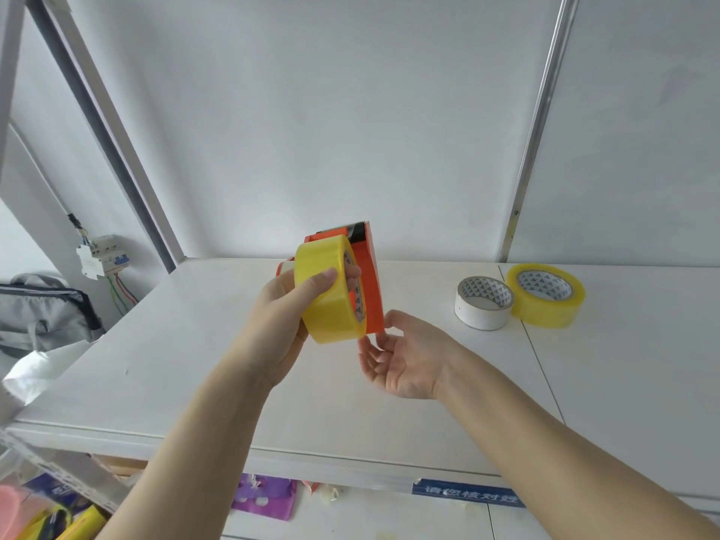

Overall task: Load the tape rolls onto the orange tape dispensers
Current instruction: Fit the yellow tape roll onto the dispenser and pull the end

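My left hand (286, 313) grips a yellow tape roll (325, 302) and holds it up above the white shelf (195, 364). Right behind the roll stands an orange tape dispenser (370, 278) with a black roller at its top; whether the roll sits on its spindle is hidden. My right hand (405, 356) is below and to the right, palm up and fingers apart, with its thumb touching the dispenser's lower corner. A second orange piece peeks out behind my left hand. A white tape roll (484, 302) and another yellow tape roll (545, 295) lie flat at the right.
A white wall panel with a metal strip (537, 122) closes off the back. A grey bag (43, 309) and a circuit breaker (102, 256) with wires are at the left. Coloured packets (265, 498) lie on the lower shelf.
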